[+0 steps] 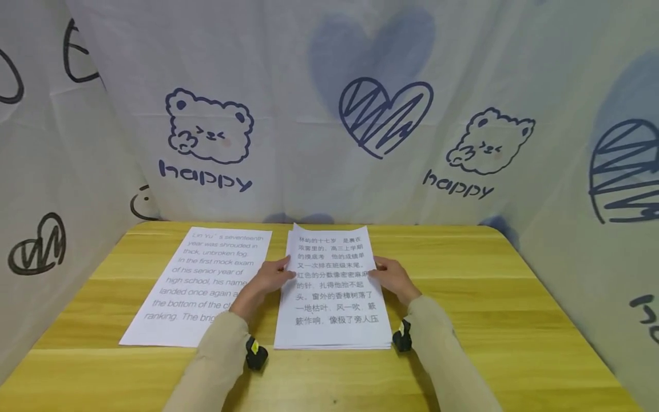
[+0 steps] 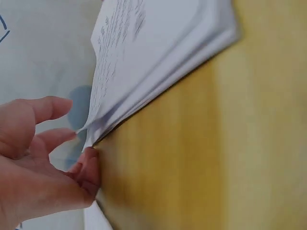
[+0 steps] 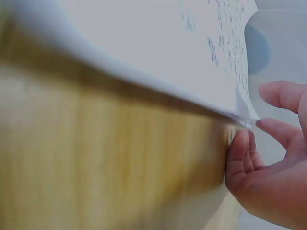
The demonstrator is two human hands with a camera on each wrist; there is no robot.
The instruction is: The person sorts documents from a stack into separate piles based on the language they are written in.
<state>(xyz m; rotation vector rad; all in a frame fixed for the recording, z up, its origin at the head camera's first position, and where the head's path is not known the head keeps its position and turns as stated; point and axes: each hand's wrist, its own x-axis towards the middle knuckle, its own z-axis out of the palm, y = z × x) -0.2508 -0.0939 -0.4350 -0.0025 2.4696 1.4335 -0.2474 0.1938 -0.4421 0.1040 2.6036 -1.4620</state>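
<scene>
A stack of white paper (image 1: 334, 337), its top sheet printed with Chinese characters, lies between both hands near the middle of the table. My left hand (image 1: 265, 280) holds the stack's left edge, and my right hand (image 1: 397, 279) holds the opposite edge. In the left wrist view, a fingertip meets a lifted sheet edge, with curled fingers (image 2: 88, 167) low against the side of the paper. Loose, separated sheet edges show there. The right wrist view has the paper edge (image 3: 168, 96) running to the fingertips, with the other fingers (image 3: 242, 153) curled below it.
Left of the stack lies a sheet with English text (image 1: 180, 286), partly covered by the left forearm. Underneath is a yellow wood-grain table (image 1: 463, 274). A white cloth (image 1: 298, 143) printed with hearts and bears hangs behind and at both sides.
</scene>
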